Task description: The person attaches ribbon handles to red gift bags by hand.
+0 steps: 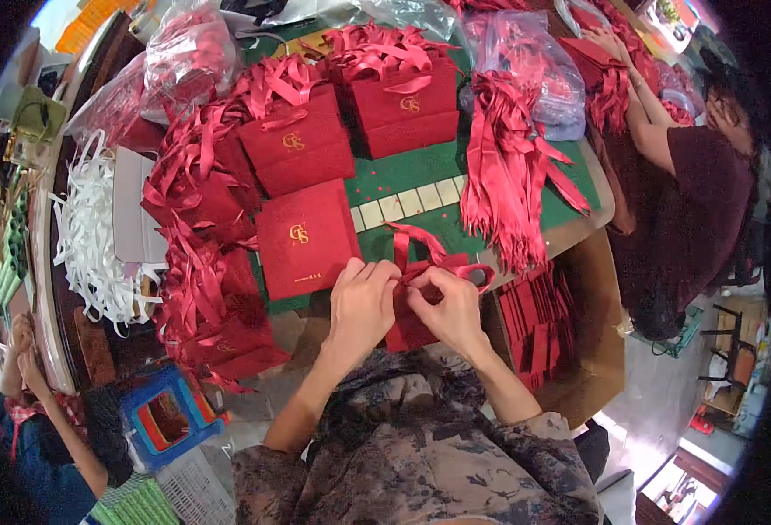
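Note:
A small red paper gift bag is in front of my body, partly covered by my hands. At its upper edge, my left hand has its fingers closed in a pinch on a red ribbon. Close beside it, my right hand pinches too, thumb against forefinger, with a ribbon loop sticking out to its right. The exact spot between the fingertips is mostly hidden. Just left of the hands lies a flat red bag with a gold emblem.
Upright red bags with ribbon handles line the table's back and left. A bundle of red ribbons hangs over the right part of the green mat. A cardboard box holds folded red pieces. White ribbons heap at left. Co-workers sit on both sides.

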Demonstrator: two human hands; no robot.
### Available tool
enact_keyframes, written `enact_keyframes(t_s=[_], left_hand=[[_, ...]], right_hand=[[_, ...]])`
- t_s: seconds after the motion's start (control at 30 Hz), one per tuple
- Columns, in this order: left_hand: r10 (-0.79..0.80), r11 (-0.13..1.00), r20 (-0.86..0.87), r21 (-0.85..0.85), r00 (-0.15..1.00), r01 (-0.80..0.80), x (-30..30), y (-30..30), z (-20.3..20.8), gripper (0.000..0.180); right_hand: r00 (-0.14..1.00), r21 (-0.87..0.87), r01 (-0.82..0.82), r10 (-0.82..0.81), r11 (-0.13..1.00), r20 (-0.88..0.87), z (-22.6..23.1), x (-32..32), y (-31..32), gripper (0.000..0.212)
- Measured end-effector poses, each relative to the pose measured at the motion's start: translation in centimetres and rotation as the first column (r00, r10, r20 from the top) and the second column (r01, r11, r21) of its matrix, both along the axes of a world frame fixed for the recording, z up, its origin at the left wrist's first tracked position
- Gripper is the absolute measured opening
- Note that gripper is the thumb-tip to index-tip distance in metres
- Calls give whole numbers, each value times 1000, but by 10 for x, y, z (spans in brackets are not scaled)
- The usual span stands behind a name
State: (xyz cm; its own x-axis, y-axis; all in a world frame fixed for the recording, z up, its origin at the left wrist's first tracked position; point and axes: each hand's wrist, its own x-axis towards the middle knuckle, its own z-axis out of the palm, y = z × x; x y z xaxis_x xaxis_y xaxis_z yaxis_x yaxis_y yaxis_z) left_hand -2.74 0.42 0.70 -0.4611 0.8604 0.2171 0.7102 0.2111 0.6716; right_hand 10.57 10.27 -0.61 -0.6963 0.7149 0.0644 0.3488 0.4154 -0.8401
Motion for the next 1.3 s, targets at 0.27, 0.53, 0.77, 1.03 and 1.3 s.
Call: enact_keyframes(t_s=[0.27, 0.53, 0.77, 1.03, 1.3], left_hand=[[10, 1000, 11, 12, 1000, -10, 8, 0, 0, 8], [39, 997, -161, 68, 986, -29, 23, -2, -5, 10], [37, 996, -107, 85, 994, -28, 26, -4, -7, 9], [27, 999, 149, 37, 988, -33, 16, -3, -6, 11], [-3, 998, 143, 62, 990, -6, 12, -7, -8, 18]], right_hand=[[985, -216, -51, 85, 975, 150, 6, -3, 14, 17], [977, -207, -106, 141, 973, 163, 8, -1, 17, 19], [984, -45, -44, 51, 998, 170, 7, -1, 5, 20], [1000, 77, -26, 26, 997, -8, 4, 6, -2, 14], [996, 58, -91, 91, 994, 14, 33, 4, 31, 13]])
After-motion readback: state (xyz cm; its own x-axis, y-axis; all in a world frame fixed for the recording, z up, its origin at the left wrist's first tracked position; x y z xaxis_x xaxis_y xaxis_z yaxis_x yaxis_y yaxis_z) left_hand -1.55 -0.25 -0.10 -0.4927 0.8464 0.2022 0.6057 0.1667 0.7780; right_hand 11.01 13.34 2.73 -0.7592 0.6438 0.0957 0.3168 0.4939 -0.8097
